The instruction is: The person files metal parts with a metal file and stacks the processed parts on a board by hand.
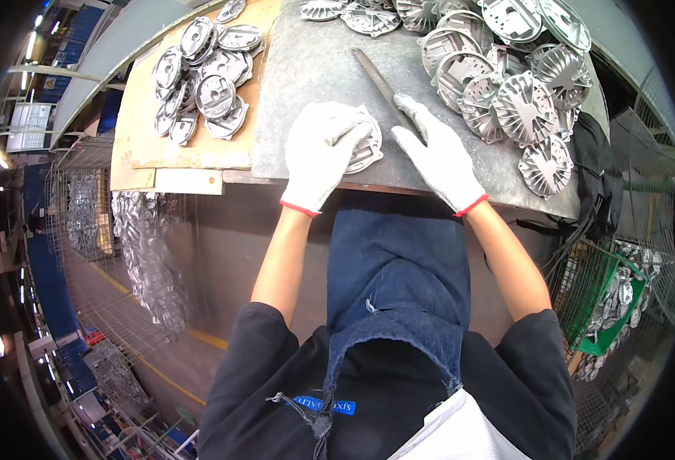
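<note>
My left hand (318, 149), in a white glove with a red cuff, presses on a round cast-metal cover (368, 153) near the table's front edge. Its fingers wrap over the cover and hide much of it. A long flat metal file (376, 79) is gripped by my right hand (438, 157), gloved the same way. The file's blade points away and to the left, its far end near the table's middle. My right palm covers the file's near end, and the blade lies just right of the cover, apart from it.
Finned round castings (525, 107) are piled on the grey metal tabletop (307, 69) at the right. More covers (216, 95) are heaped on a wooden board (142, 146) at the left. Wire cages (84, 207) and a green bin (602, 307) holding metal parts flank me below.
</note>
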Demonstrator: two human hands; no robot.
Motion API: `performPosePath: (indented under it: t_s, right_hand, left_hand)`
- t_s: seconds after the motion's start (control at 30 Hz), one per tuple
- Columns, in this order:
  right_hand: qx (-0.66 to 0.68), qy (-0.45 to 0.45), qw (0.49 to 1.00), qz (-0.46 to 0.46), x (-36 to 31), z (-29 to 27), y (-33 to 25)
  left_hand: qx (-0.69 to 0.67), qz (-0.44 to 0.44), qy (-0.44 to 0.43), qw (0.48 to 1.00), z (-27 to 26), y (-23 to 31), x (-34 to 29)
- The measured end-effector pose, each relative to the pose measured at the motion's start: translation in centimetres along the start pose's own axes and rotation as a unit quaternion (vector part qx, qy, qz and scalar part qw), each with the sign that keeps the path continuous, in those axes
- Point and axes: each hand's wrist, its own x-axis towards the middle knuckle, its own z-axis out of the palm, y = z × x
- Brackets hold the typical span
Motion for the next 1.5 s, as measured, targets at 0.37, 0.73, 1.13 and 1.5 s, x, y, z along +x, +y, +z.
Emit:
performPosePath:
  t_s: [0.37, 0.73, 1.13, 1.5]
  right_hand:
    - [-0.041, -0.019, 0.999, -0.022, -1.6, -4.6, -5.7]
    - [-0.181, -0.073, 0.981, -0.004, -5.4, -4.9, -7.1]
    - [-0.215, -0.017, 0.971, -0.102, -6.1, -4.8, -7.3]
    - [-0.177, 0.002, 0.978, -0.113, -6.4, -5.5, -7.9]
  left_hand:
    - [0.067, 0.031, 0.057, 0.996, 2.2, -0.4, -0.7]
    - [0.100, 0.101, 0.070, 0.987, 2.2, -0.4, -0.8]
    - [0.108, 0.068, 0.068, 0.989, 2.1, -0.3, -0.8]
    - [0.085, 0.039, 0.060, 0.994, 2.3, -0.1, -0.7]
